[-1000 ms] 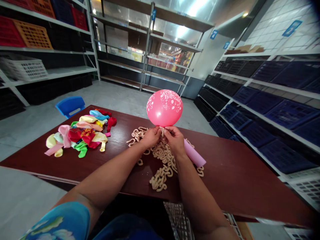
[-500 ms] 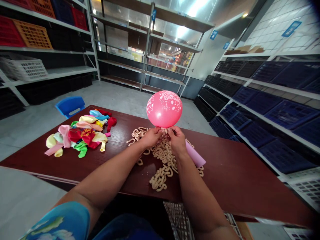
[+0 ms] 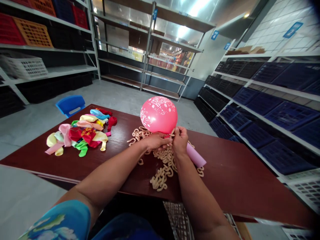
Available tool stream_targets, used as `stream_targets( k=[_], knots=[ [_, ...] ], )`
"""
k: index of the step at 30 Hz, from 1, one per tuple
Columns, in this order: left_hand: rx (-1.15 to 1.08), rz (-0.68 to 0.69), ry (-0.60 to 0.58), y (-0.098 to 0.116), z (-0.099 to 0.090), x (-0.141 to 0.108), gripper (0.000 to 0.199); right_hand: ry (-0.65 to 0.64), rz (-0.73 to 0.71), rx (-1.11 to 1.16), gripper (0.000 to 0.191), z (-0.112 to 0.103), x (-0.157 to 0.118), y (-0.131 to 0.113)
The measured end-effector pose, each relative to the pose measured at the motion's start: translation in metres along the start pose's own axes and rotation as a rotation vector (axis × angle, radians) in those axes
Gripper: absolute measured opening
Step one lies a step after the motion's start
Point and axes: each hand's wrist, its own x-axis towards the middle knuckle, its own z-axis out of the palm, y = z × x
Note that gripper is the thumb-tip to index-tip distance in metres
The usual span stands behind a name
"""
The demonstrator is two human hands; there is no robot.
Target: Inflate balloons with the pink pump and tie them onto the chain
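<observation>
A blown-up pink balloon (image 3: 159,116) with white printed lettering stands just above my hands, its neck low between them. My left hand (image 3: 158,142) is closed round the neck, the fingers bent toward the right. Beside it my right hand (image 3: 180,140) pinches a thin beige band (image 3: 172,134) at the balloon's base; how far the band goes round the neck is hidden. Under both hands lies a heap of curled beige bands (image 3: 160,179). A pink-purple tube (image 3: 196,155) rests on the table, right of my right wrist.
The dark brown table (image 3: 232,176) carries a pile of limp coloured balloons (image 3: 83,131) at left. Behind it stands a blue chair (image 3: 71,105). Shelves with dark blue crates (image 3: 280,115) line the right, and a white basket (image 3: 27,66) sits on the left shelves.
The balloon has moved a little left and down and turned. My left hand has rolled over at its neck, and my right hand has shifted slightly right, drawing the beige band out.
</observation>
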Motion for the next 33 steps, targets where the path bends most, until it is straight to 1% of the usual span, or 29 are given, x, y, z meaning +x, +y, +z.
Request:
stream_targets(
  k=[3, 6, 7, 8, 9, 12, 15, 17, 19, 23, 25, 29, 31, 33],
  knots=[
    [0.029, -0.011, -0.024, -0.001, -0.001, -0.001, 0.033, 0.019, -0.021, -0.044, 0.023, -0.001, 0.0, 0.002],
    [0.005, -0.015, -0.098, -0.003, -0.002, 0.0, 0.032, 0.042, -0.056, -0.079, 0.023, -0.001, 0.002, 0.005],
    [0.002, -0.017, -0.099, -0.003, -0.003, 0.0, 0.032, 0.042, -0.062, -0.083, 0.023, -0.001, 0.003, 0.005],
    [0.017, -0.02, -0.074, -0.004, -0.003, 0.002, 0.031, 0.032, -0.068, -0.084, 0.023, -0.001, 0.003, 0.006],
    [0.041, -0.027, -0.013, -0.004, -0.003, 0.003, 0.03, 0.013, -0.075, -0.084, 0.023, -0.001, 0.004, 0.006],
    [0.142, -0.056, 0.267, -0.002, -0.006, 0.011, 0.03, -0.037, -0.099, -0.1, 0.025, -0.001, 0.004, 0.006],
    [0.359, -0.027, 0.506, 0.001, -0.017, 0.022, 0.039, -0.071, -0.138, -0.161, 0.028, 0.0, 0.005, 0.009],
    [0.574, 0.002, 0.616, 0.004, -0.027, 0.03, 0.044, -0.1, -0.194, -0.209, 0.029, 0.001, 0.004, 0.012],
    [0.74, -0.011, 0.668, 0.005, -0.038, 0.041, 0.047, -0.116, -0.261, -0.265, 0.029, 0.002, 0.004, 0.016],
    [0.934, -0.052, 0.655, 0.003, -0.056, 0.068, 0.051, -0.171, -0.372, -0.377, 0.023, 0.003, 0.001, 0.02],
    [0.994, -0.101, 0.651, 0.0, -0.063, 0.081, 0.052, -0.215, -0.415, -0.427, 0.022, 0.003, 0.0, 0.021],
    [0.956, -0.207, 0.589, -0.006, -0.071, 0.095, 0.061, -0.269, -0.453, -0.492, 0.02, 0.002, -0.001, 0.022],
    [0.907, -0.201, 0.554, -0.009, -0.071, 0.096, 0.064, -0.268, -0.461, -0.5, 0.02, 0.002, -0.002, 0.023],
    [0.878, -0.143, 0.551, -0.012, -0.072, 0.093, 0.061, -0.27, -0.47, -0.504, 0.021, 0.001, -0.002, 0.024]
  ],
)
